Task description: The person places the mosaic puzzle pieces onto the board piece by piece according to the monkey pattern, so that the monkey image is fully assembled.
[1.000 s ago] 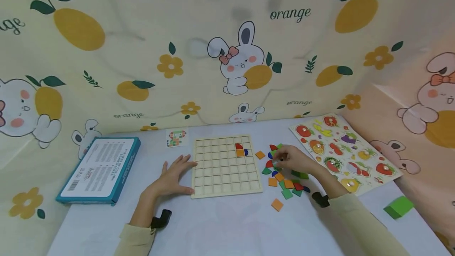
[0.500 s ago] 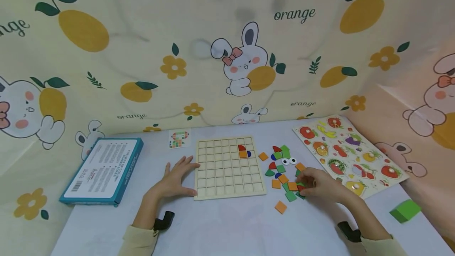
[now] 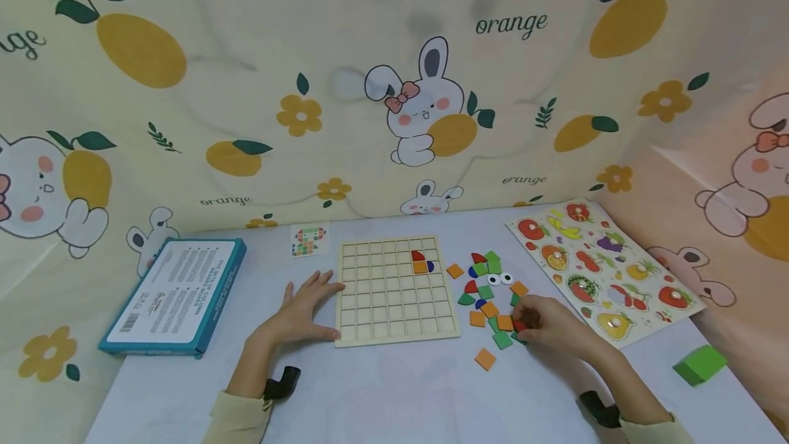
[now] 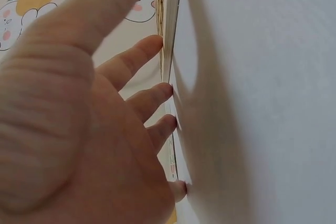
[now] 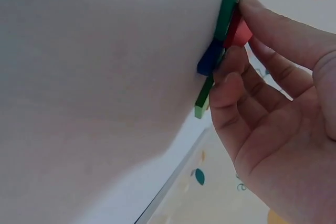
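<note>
A pale wooden grid board (image 3: pixel 394 307) lies flat in the middle of the table in the head view. Three tiles sit in its upper right cells: a red quarter-circle (image 3: pixel 417 255), an orange square (image 3: pixel 420 267) and a blue half-round (image 3: pixel 430 266). Along the board's left edge my left hand (image 3: pixel 302 314) rests with fingers spread, fingertips touching the rim. My right hand (image 3: pixel 557 324) is down at the right side of the loose tiles. Its thumb and curled fingers pinch a red tile (image 5: pixel 241 32), with green (image 5: pixel 229 11) and blue (image 5: pixel 211 57) tiles close beside the fingertips.
Loose tiles such as an orange square (image 3: pixel 485 360) and two googly-eye discs (image 3: pixel 494 279) lie right of the board. A pattern card (image 3: pixel 308 241) stands behind; a blue box (image 3: pixel 169 297) lies left. At right are a fruit puzzle board (image 3: pixel 598 252) and a green block (image 3: pixel 700 364).
My right hand has moved from the upper part of the tile pile down to its lower right, uncovering the googly-eye discs. The left hand stays at the board's edge.
</note>
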Action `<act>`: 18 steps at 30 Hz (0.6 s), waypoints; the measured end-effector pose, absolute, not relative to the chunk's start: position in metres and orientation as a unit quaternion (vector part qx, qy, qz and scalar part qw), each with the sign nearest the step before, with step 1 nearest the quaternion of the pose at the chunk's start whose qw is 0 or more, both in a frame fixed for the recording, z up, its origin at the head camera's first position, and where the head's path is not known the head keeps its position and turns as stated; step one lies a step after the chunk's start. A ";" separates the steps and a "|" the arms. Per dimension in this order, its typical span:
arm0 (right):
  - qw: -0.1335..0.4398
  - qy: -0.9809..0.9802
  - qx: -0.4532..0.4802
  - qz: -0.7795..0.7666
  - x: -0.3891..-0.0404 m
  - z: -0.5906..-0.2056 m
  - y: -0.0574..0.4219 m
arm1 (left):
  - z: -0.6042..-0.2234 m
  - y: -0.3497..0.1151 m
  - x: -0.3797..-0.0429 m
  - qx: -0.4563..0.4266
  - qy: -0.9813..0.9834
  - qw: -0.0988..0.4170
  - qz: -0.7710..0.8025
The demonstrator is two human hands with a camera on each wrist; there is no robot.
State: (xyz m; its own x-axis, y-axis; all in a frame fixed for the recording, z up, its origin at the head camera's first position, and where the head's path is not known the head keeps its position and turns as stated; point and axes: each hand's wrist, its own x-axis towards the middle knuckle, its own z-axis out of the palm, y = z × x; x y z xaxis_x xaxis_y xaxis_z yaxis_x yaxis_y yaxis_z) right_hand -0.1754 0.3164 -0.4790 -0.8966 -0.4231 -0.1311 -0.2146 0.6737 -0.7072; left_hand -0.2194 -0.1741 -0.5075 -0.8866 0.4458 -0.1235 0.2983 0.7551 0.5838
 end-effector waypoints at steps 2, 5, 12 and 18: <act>0.143 0.901 -0.184 -0.367 -0.177 -0.478 0.315 | -0.506 -0.173 -0.218 0.199 0.927 0.134 0.288; 0.137 0.895 -0.196 -0.376 -0.184 -0.476 0.310 | -0.505 -0.172 -0.216 0.192 0.929 0.142 0.283; 0.129 0.863 -0.197 -0.447 -0.220 -0.481 0.268 | -0.506 -0.170 -0.214 0.186 0.935 0.139 0.268; 0.131 0.836 -0.179 -0.502 -0.251 -0.485 0.224 | -0.507 -0.169 -0.215 0.189 0.934 0.138 0.269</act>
